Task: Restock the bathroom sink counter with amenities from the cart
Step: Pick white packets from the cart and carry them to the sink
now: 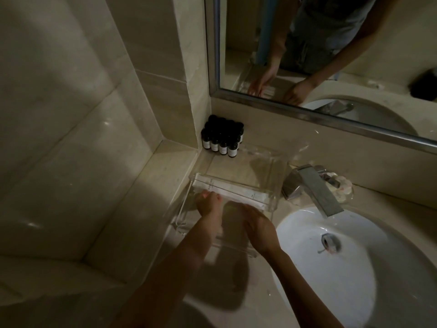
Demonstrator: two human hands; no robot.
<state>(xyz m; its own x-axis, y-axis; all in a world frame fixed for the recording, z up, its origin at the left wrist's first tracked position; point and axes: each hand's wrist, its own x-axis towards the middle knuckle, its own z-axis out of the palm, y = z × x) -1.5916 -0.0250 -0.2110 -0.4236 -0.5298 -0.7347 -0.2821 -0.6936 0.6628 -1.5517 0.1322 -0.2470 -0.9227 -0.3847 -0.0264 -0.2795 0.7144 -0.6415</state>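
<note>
Dim beige stone makes up the counter [146,209], with a white basin [378,268] and a square metal tap [314,188] to the right and a cluster of small dark bottles [222,139] in the back corner. Between bottles and basin sits a clear plastic tray [276,185]. A row of long white packets [241,192] lies side by side across its near half.

The packets look light, thin and fairly stiff, likely to slide over one another on the smooth plastic, so they are best taken by the ends or squared up from both sides. The tray itself looks rigid and slippery.

The left hand [208,205] is at the packets' left end, its fingers [207,196] bent down onto them and seemingly pinching that end. The right hand [260,229] reaches over the tray's front wall. Its fingers [250,210] are fairly straight and their tips are near the packets' middle, but blur hides whether they hold anything.
</note>
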